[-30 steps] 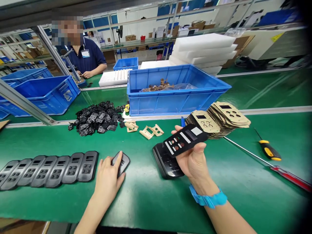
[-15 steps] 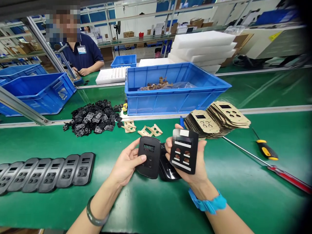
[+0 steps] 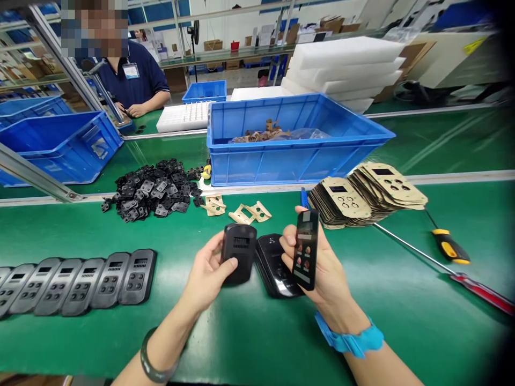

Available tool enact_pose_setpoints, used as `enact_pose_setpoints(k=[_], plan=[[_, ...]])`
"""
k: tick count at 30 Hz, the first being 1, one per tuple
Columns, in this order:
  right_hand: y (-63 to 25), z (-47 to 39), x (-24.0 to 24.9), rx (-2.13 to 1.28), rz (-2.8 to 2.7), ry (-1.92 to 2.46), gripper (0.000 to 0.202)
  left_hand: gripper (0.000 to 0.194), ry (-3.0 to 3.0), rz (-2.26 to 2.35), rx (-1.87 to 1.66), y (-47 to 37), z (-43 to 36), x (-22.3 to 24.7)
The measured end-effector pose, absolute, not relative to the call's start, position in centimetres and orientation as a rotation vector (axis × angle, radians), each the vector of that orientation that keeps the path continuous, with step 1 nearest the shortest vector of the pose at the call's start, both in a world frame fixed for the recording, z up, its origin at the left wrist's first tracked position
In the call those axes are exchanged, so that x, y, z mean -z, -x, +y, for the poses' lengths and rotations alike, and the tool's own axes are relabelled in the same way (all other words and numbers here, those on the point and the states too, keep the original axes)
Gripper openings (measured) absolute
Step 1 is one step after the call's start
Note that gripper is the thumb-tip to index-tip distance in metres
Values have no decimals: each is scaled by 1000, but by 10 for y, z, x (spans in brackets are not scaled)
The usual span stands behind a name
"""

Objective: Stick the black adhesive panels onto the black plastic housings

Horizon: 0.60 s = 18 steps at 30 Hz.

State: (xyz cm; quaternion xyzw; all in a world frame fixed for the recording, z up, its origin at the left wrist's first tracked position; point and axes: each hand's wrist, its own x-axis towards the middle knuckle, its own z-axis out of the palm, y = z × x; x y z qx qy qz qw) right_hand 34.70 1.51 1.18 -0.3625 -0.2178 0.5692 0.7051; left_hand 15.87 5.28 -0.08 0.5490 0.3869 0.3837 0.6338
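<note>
In my left hand (image 3: 211,271) is a black plastic housing (image 3: 241,252) with a slotted window near its top, my thumb pressed on its face. My right hand (image 3: 325,262) grips a thin black panel (image 3: 306,249) with round holes and pale strips, turned nearly edge-on. Between the two hands, glossy black covers (image 3: 276,262) lie on the green bench, partly hidden behind the right hand and panel. To the left, several black housings with button pads (image 3: 137,279) overlap in a row.
Small black button pads (image 3: 153,190) lie heaped behind my left hand. Peeled tan backing sheets (image 3: 251,213) are near the middle. Behind stands a blue bin (image 3: 289,161). At right are stacked tan-backed panels (image 3: 350,201) and two screwdrivers (image 3: 448,246). Across the bench sits a person (image 3: 137,80).
The panel in my right hand has turned from facing me to nearly edge-on. My left hand has shifted slightly left with the housing, uncovering more of the glossy covers.
</note>
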Motion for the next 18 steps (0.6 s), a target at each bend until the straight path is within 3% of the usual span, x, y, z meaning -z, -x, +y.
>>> enact_pose_setpoints(k=[2, 5, 7, 12, 18], plan=[[-349, 15, -10, -1265, -499, 799, 47, 48, -1812, 1071, -937, -152, 58, 3], [-349, 15, -7, -1270, -530, 793, 43, 55, -2433, 1274, -562, -143, 67, 8], [-349, 15, -7, -1275, -540, 803, 41, 60, -2508, 1284, -403, -139, 71, 9], [-347, 14, -6, -1289, -543, 802, 40, 52, -1771, 1091, -944, -139, 70, 2], [-346, 13, -6, -1273, -528, 888, 41, 51, -851, 742, -804, -151, 61, -4]])
